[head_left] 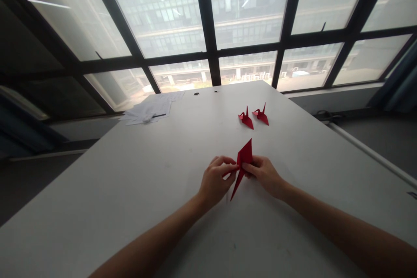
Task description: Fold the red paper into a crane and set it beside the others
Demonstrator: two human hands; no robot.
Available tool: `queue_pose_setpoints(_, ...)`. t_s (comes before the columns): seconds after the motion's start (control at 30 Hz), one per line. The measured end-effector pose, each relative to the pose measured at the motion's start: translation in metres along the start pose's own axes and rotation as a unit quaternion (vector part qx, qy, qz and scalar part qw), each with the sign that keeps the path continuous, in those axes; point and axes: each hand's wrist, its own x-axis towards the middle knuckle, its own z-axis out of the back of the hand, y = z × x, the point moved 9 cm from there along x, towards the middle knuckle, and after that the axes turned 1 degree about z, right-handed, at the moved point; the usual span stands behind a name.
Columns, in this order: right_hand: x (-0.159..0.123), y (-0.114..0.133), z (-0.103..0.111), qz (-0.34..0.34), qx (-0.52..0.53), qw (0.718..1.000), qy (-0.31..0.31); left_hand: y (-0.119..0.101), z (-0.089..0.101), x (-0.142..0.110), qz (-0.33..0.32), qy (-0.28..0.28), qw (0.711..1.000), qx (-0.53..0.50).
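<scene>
A piece of folded red origami paper (246, 153) is held between both hands above the white table (156, 169). One wide flap points up and away, and a narrow pointed strip hangs down toward me. My left hand (217, 179) pinches the paper's left edge with thumb and fingertips. From the right, my right hand (265, 174) grips its middle, thumb on the near face and the other fingers partly hidden behind. Farther back on the table stand two finished-looking red paper cranes, the left crane (246, 120) and the right crane (262, 116), close together.
Loose white papers (148, 107) with a dark pen (159, 115) lie at the table's far left. Small dark round spots (196, 94) mark the far edge. Large framed windows (244, 4) rise behind, and a white pipe (371, 152) runs along the right side.
</scene>
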Motion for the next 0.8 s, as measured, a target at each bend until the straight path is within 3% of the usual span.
queue_pose_setpoints(0.2, 0.001, -0.005, 0.002, -0.013, -0.002, 1.0, 0.012, 0.004, -0.005, 0.004, 0.011, 0.036, 0.998, -0.059)
queue_pose_setpoints(0.8, 0.002, -0.002, -0.005, -0.005, -0.015, 0.999, 0.052, -0.018, 0.002, 0.003, -0.086, 0.037, 0.988, 0.122)
